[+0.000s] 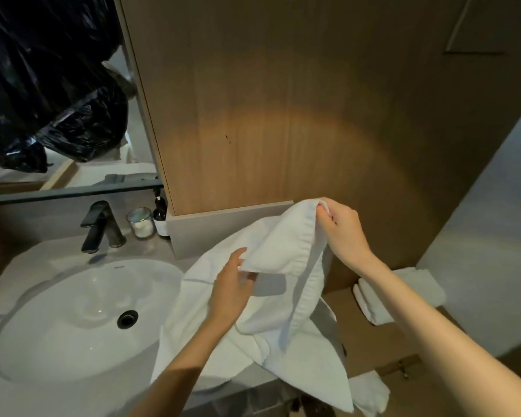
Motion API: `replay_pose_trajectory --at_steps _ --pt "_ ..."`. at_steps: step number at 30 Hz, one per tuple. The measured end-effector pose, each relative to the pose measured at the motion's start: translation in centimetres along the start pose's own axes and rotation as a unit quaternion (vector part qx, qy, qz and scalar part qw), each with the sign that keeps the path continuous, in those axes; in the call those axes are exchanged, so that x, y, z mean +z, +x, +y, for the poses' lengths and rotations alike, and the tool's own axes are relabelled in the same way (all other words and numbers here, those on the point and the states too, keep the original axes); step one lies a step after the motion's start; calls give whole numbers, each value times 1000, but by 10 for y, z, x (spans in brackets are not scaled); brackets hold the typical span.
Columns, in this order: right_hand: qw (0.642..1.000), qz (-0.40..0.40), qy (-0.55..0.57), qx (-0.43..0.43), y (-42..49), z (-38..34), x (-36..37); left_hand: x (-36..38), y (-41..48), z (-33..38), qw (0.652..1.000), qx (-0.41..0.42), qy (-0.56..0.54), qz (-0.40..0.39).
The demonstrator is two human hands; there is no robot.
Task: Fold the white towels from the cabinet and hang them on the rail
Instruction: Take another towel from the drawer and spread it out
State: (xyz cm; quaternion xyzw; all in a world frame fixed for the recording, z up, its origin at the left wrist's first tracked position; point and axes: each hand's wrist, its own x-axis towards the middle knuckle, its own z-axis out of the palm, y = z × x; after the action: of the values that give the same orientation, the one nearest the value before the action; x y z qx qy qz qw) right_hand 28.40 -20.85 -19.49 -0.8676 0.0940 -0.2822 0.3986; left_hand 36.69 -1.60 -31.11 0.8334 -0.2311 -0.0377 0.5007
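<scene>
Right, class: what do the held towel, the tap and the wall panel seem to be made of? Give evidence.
Towel: probably cotton terry, white; it drapes softly, with a ribbed border. Tap: likely metal, dark matte finish with faint highlights. Wall panel: wood or wood-look laminate, matte; vertical grain shows.

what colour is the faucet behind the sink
Black, with a dull metallic sheen: the faucet shows best in the head view.
</scene>
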Motion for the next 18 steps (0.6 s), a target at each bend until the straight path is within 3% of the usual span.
replay_pose_trajectory --at_steps 7,18 --pt "994 112 13 -2 -8 -21 -51 -30 5 49 995 72 -56 41" --pt "984 170 -55 -25 -59 -25 -175 -4 -43 169 975 195 -85 67"
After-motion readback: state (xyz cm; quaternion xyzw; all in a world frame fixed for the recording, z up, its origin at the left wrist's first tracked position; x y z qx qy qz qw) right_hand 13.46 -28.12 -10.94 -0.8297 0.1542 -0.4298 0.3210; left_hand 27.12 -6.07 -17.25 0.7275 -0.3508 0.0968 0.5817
